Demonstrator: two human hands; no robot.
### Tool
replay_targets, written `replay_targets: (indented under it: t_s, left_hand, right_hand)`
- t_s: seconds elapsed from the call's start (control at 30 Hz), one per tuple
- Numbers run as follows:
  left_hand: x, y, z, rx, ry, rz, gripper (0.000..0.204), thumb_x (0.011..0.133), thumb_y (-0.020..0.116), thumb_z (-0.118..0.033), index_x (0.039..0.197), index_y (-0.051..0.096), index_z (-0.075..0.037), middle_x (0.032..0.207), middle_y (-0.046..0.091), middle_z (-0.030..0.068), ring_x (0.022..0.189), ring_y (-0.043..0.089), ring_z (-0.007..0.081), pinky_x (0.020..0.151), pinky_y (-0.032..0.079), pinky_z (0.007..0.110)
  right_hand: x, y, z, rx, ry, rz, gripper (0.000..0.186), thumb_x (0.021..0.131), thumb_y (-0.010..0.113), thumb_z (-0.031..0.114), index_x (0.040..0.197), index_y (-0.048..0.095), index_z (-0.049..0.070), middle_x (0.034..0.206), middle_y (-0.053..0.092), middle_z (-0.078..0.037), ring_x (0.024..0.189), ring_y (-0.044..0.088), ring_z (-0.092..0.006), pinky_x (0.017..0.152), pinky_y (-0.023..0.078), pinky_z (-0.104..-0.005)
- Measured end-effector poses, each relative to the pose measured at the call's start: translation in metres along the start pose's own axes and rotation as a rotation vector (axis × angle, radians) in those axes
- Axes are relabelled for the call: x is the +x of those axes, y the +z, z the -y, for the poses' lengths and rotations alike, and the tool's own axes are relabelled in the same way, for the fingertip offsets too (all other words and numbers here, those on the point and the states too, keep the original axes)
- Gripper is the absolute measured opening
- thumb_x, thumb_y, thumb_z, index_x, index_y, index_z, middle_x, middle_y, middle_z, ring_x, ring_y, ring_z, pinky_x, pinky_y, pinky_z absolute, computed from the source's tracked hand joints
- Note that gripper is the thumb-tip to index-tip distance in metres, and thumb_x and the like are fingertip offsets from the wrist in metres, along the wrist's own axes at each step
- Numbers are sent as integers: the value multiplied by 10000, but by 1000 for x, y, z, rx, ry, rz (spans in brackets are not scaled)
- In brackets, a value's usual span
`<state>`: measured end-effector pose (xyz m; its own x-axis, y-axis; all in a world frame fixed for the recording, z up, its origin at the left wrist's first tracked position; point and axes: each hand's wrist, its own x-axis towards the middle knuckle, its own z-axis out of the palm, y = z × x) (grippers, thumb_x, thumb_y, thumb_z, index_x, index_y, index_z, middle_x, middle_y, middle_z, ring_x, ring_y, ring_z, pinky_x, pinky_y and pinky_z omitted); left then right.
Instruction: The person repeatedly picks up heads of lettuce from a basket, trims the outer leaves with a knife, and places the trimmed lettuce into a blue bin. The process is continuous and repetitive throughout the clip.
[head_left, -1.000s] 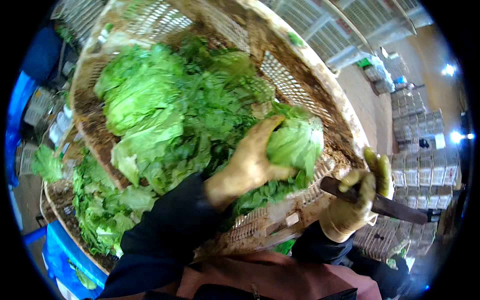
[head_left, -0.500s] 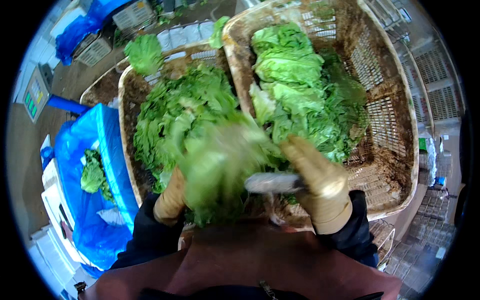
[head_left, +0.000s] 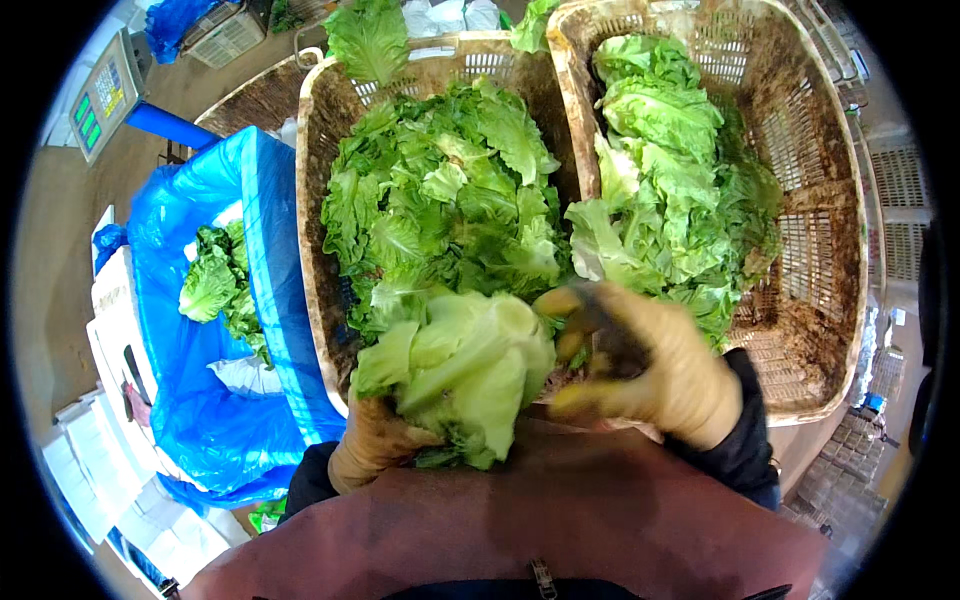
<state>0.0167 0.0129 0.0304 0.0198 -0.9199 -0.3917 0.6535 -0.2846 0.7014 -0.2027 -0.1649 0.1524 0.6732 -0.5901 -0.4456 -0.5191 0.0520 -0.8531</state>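
My left hand, in a tan glove, grips a pale green head of lettuce from below and the left, close to my apron. Just right of that head is my right hand, gloved too, its fingers curled and blurred around something dark. I cannot make out what it is, and no blade shows there now. Beyond my hands a dirty plastic crate holds a heap of loose lettuce leaves. Another crate to its right contains heads of lettuce stacked along its left side.
To the left stands a bin lined with blue plastic, with some lettuce inside. A scale display on a blue post rises behind it. One lettuce leaf lies over the crate's far rim. My brown apron touches the near side.
The view has shifted, so the crates sit farther right. The lettuce, a blur before, is steadier in my left hand. The knife seen earlier in my right hand no longer shows its blade.
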Motion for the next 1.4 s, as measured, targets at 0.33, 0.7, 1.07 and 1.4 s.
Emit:
replay_targets:
  t_s: [0.33,0.7,1.07,1.4]
  left_hand:
    - [9,4,-30,-43,-83,-24,944,836,679,-548,1527,285,-41,1423,495,139,1323,480,265,1139,363,413]
    - [37,-32,-68,570,668,-226,918,873,668,-581,1516,333,-18,1517,400,149,1412,371,304,1160,272,423]
    - [90,36,-42,171,-393,286,498,1048,446,-396,1154,628,55,1041,683,178,898,673,194,844,537,321]
    - [95,35,-38,364,-828,394,509,852,605,-353,1089,695,89,1035,712,238,897,697,284,823,564,369]
  right_hand:
    - [32,14,-8,-155,-417,-30,796,729,877,284,1405,527,54,1324,606,-156,1234,569,-269,1060,438,-368]
    - [-1,55,-15,-949,-654,-359,521,777,713,167,1294,657,197,1391,555,-210,718,652,-169,542,505,-289]
    - [-15,-105,-97,-358,-62,-445,541,860,728,128,1375,569,88,1269,669,-149,1145,644,-196,984,503,-330]
    - [11,-381,-346,-230,545,-1031,920,871,715,478,1560,264,68,1295,592,-233,1080,626,-269,868,534,-385]
